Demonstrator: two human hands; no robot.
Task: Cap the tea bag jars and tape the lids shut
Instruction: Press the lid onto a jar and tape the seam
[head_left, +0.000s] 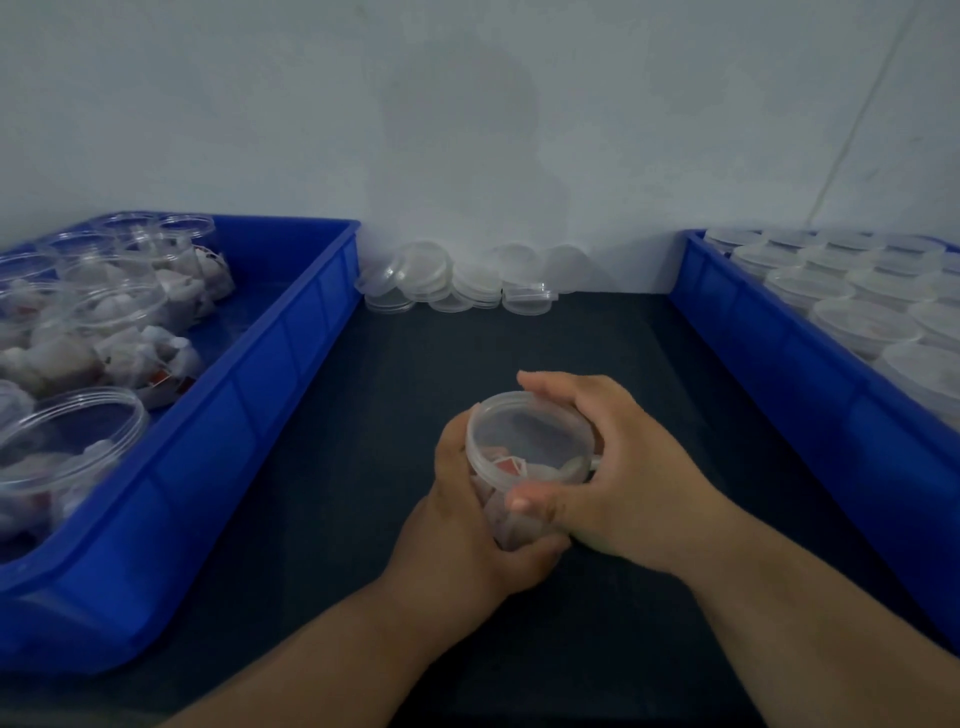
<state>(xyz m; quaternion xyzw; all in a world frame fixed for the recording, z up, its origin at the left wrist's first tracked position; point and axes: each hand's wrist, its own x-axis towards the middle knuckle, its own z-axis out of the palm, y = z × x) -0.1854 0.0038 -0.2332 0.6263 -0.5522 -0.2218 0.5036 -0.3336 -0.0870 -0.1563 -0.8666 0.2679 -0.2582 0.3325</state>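
Curled round the lid (524, 436), the right hand (613, 467) holds it on while the left hand (457, 525) grips the jar (496, 514); uncapped jars (78, 431) wait left of this grip, capped jars (857, 317) right; no tape shows.

The left hand (457, 525) and the right hand (618, 467) are seen bare, and the wrists behind them are bare as well. The left forearm (332, 654) and the right forearm (831, 623) are shown uncovered along the whole of their visible length, up to where they are cut off by the frame. The right forearm is seen as the broader of the two. On the right thumb a short, rounded thumbnail (519, 503), trimmed close, can be made out. Knuckles are faintly marked on the back of the right hand. Finer detail of the skin is lost in the dim, soft light.
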